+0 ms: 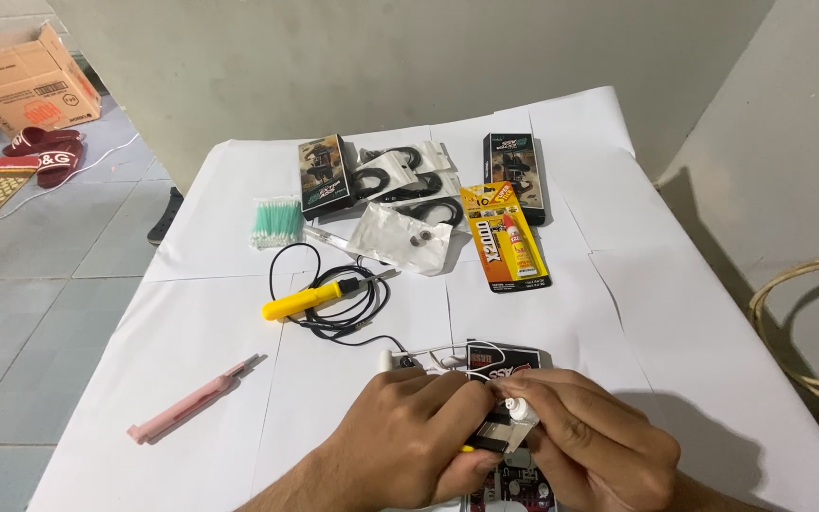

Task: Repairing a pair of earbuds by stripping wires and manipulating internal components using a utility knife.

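Hands pinching a small clear packet, bottom centre.
My left hand and right hand both grip it; yellow soldering iron lies above.

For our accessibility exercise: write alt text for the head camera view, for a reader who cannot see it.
Two hands, left and right, pinch a small white-capped part together over a paper-covered table. Beyond lie a yellow-handled tool, a pink tool, green swabs, a glue pack and black boxes.
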